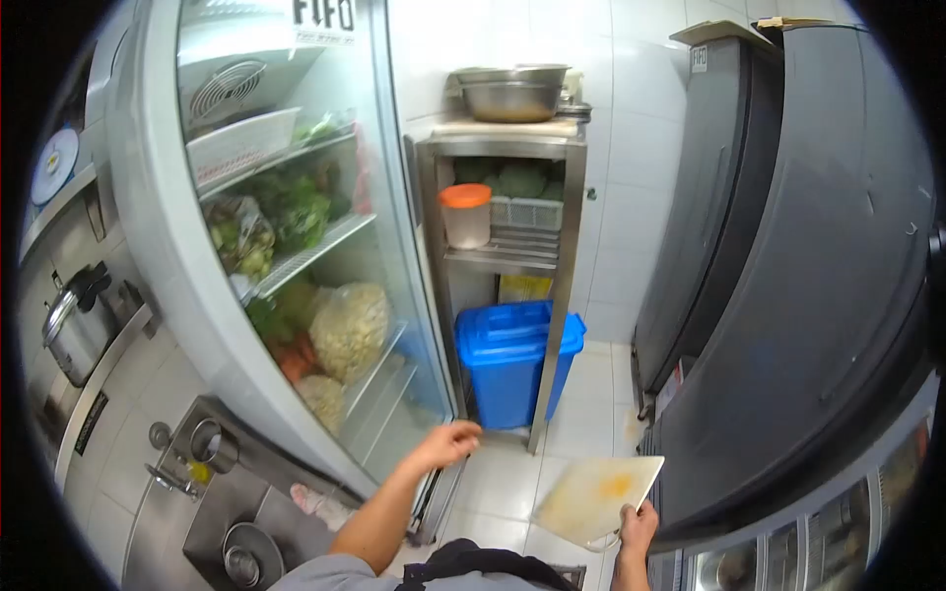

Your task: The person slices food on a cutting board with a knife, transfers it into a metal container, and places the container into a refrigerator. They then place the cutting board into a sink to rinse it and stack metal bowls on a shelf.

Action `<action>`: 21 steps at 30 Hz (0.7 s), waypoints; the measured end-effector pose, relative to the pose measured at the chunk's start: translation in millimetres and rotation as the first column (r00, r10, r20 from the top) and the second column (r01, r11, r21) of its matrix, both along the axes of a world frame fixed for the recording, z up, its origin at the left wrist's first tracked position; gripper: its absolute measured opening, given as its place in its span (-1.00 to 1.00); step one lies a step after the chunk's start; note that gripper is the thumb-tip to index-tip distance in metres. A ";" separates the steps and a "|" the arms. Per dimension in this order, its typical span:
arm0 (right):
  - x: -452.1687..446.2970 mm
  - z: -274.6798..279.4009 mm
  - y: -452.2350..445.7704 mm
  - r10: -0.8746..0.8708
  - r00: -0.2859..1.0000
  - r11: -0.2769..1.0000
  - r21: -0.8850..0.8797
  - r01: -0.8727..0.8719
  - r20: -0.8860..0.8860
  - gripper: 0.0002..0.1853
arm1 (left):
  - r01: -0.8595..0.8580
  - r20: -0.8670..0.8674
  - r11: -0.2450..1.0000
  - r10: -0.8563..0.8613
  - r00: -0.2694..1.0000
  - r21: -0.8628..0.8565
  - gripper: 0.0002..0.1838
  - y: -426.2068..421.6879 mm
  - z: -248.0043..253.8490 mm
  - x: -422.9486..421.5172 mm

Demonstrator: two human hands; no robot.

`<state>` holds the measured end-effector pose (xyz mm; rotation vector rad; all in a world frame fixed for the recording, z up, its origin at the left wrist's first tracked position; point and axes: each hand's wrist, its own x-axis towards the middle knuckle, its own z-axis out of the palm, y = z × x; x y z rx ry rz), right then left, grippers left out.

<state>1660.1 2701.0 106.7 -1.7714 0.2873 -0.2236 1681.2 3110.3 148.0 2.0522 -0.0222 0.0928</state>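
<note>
My right hand [639, 527] grips a white cutting board [581, 497] by its lower right corner, with the thumb on top. The board is tilted over the tiled floor and carries an orange-yellow stain. In front of the glass-door fridge's lower edge, my left hand [448, 446] is held out in the air. Its fingers are loosely bent and apart, with nothing in them.
On the left stands a glass-door fridge [266, 246] with bagged vegetables on its shelves. Ahead, a steel rack [503, 148] holds a metal bowl [510, 94], an orange-lidded tub [465, 217] and a blue bin [507, 364]. Tall grey cabinets [828, 256] line the right. A sink [281, 532] is lower left.
</note>
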 end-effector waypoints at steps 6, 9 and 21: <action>111.1 -23.9 -52.3 -0.127 0.980 0.987 -0.083 0.141 0.153 -0.80 | -0.315 0.641 0.935 0.143 0.754 0.163 -0.64 38.8 225.1 130.9; 164.2 35.4 -53.0 -0.245 0.943 0.954 0.227 0.194 0.226 -0.81 | -0.409 0.873 0.895 0.048 0.484 0.178 -0.55 43.8 317.7 210.8; 375.0 251.7 -38.2 -0.535 0.576 0.771 0.636 0.033 0.618 -0.62 | -0.871 0.889 0.180 -0.124 0.441 0.457 -0.07 100.3 519.1 546.4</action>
